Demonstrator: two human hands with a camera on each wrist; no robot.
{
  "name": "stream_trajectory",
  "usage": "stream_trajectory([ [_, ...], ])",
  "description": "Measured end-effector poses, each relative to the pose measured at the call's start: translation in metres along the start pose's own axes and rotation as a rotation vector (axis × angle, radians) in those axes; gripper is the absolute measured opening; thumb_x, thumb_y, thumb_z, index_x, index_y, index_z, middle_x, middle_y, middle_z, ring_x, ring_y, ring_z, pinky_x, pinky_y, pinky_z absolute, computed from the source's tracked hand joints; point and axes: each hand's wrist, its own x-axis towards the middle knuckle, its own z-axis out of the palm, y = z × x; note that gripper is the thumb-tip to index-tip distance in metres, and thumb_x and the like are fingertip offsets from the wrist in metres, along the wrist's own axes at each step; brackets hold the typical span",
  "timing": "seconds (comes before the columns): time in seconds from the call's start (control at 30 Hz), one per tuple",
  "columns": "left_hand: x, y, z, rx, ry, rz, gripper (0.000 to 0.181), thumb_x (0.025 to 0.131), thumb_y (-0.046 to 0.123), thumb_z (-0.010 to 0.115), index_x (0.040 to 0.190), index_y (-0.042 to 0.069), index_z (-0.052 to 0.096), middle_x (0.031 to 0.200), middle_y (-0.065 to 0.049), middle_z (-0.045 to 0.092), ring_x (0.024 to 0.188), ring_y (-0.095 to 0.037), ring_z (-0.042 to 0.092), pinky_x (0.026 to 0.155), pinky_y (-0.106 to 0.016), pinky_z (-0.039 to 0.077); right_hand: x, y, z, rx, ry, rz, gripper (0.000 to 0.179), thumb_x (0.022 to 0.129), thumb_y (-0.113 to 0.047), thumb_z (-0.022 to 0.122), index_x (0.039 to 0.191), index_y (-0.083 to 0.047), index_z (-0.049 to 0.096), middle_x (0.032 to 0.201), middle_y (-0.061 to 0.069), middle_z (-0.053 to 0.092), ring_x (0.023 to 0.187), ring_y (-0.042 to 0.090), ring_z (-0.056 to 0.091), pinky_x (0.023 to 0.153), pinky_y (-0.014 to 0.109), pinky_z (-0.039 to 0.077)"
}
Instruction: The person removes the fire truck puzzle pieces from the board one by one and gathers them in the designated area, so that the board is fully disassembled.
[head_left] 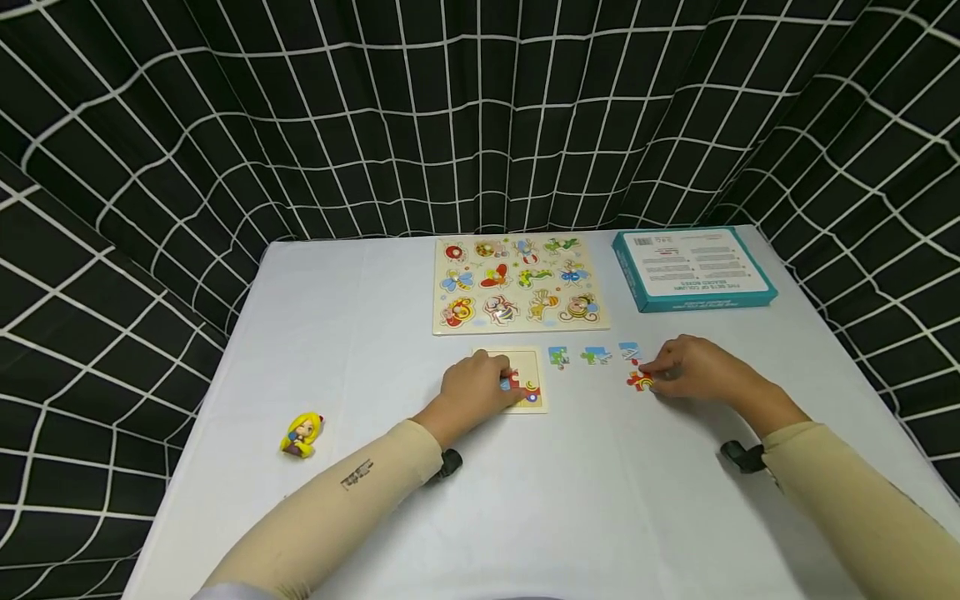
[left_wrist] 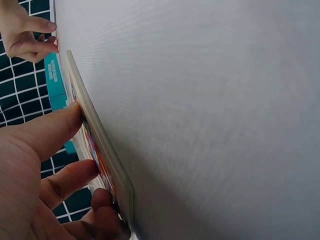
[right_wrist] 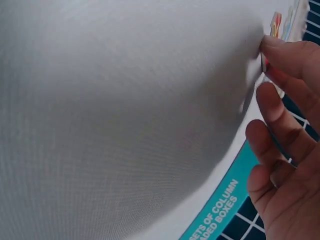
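Head view: jigsaw work live on a white table, with a yellow-haired figurine out on the left.
Right hand: narrow pinch here, thumb and finger closed on a red piece with a yellow curve, well apart from the wooden tray and off to its right.
Left hand: planted over the tray's left side, thumb and forefinger spread apart, fingertips on the picture side; clamping the frame or merely pressing down, impossible to tell.
Wooden tray: on the table just below the insect board, part filled, bare backing on show toward the upper right.
Row beside the tray: green piece nearest, then a blue-green piece, then a blue piece right by the pinching fingertips.
Step in hand: picking up a piece for the part-filled picture, by the look of things.
Next move: probably calls for a steady pinch, a lift clear of the blue piece, a carry leftward, a turn to match tabs, and left fingers eased off the gap.
Hidden: much of the tray's left half, under the left hand; one edge of the red piece, under fingertips; contact between red piece and table, too unclear to call.
Wrist views: on the left, tray almost edge-on, picture too slanted to read; on the right, red piece down to a sliver, teal box cut off at the bottom.
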Motion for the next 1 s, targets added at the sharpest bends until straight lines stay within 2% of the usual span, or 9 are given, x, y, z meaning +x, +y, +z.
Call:
stream_trajectory([
  [0.13, -0.003, -0.001, -0.001, -0.034, -0.025, -0.001, 0.041, 0.085, 0.045, 0.073, 0.11, 0.013, 0.067, 0.087, -0.003, 0.051, 0.072, -0.019, 0.05, 0.066, -0.032, 0.042, 0.001, -0.005, 0.0, 0.011, 0.035, -0.006, 0.034, 0.072, -0.022, 0.088, 0.105, -0.014, 0.078, 0.076, -0.01, 0.056, 0.074, 0.013, 0.047, 0.064, 0.03, 0.043],
  [0.23, -0.005, -0.004, -0.002, -0.037, -0.016, 0.001, 0.036, 0.084, 0.041, 0.074, 0.103, 0.012, 0.065, 0.086, -0.004, 0.048, 0.071, -0.019, 0.05, 0.066, -0.031, 0.042, 0.009, -0.02, -0.001, 0.046, 0.08, -0.054, 0.031, 0.072, -0.02, 0.088, 0.1, -0.012, 0.078, 0.074, -0.01, 0.055, 0.072, 0.013, 0.049, 0.063, 0.029, 0.044],
  [0.4, -0.01, -0.008, -0.003, -0.039, 0.02, -0.029, 0.036, 0.082, 0.043, 0.077, 0.089, 0.012, 0.061, 0.083, -0.003, 0.046, 0.066, -0.019, 0.049, 0.06, -0.031, 0.041, 0.041, -0.068, 0.007, 0.045, 0.065, -0.156, 0.02, 0.078, -0.019, 0.084, 0.096, -0.012, 0.078, 0.078, -0.012, 0.059, 0.074, 0.01, 0.052, 0.066, 0.029, 0.046],
  [0.53, -0.011, -0.01, -0.003, 0.002, 0.032, -0.057, 0.036, 0.082, 0.047, 0.075, 0.093, 0.014, 0.063, 0.084, -0.002, 0.047, 0.065, -0.017, 0.05, 0.056, -0.032, 0.041, 0.073, -0.11, 0.018, 0.003, 0.026, -0.198, 0.018, 0.083, -0.02, 0.08, 0.098, -0.01, 0.078, 0.081, -0.01, 0.061, 0.075, 0.009, 0.052, 0.069, 0.03, 0.046],
  [0.63, -0.009, -0.01, -0.004, 0.033, 0.041, -0.058, 0.036, 0.082, 0.049, 0.074, 0.094, 0.016, 0.064, 0.084, -0.001, 0.048, 0.065, -0.016, 0.051, 0.055, -0.032, 0.041, 0.093, -0.131, 0.024, -0.03, -0.015, -0.18, 0.021, 0.085, -0.022, 0.077, 0.101, -0.008, 0.077, 0.081, -0.008, 0.062, 0.074, 0.01, 0.052, 0.069, 0.03, 0.046],
  [0.73, -0.008, -0.01, -0.004, 0.028, 0.036, -0.05, 0.036, 0.082, 0.049, 0.074, 0.094, 0.017, 0.064, 0.084, -0.001, 0.047, 0.064, -0.015, 0.05, 0.053, -0.031, 0.041, 0.104, -0.144, 0.028, -0.037, -0.058, -0.13, 0.022, 0.086, -0.023, 0.076, 0.102, -0.008, 0.078, 0.082, -0.007, 0.065, 0.076, 0.01, 0.054, 0.072, 0.031, 0.048],
  [0.8, -0.009, -0.011, -0.002, 0.022, 0.031, -0.049, 0.036, 0.082, 0.049, 0.074, 0.094, 0.017, 0.063, 0.083, 0.0, 0.047, 0.063, -0.015, 0.05, 0.052, -0.031, 0.041, 0.107, -0.148, 0.032, -0.039, -0.071, -0.126, 0.018, 0.086, -0.023, 0.076, 0.099, -0.01, 0.078, 0.083, -0.008, 0.066, 0.078, 0.01, 0.057, 0.075, 0.032, 0.049],
  [1.0, -0.014, -0.016, -0.002, 0.032, 0.036, -0.06, 0.035, 0.083, 0.049, 0.074, 0.093, 0.017, 0.063, 0.082, -0.001, 0.047, 0.062, -0.015, 0.05, 0.051, -0.032, 0.04, 0.114, -0.16, 0.039, -0.062, -0.045, -0.201, 0.007, 0.085, -0.019, 0.076, 0.087, -0.012, 0.077, 0.079, -0.008, 0.066, 0.077, 0.01, 0.059, 0.076, 0.033, 0.05],
])
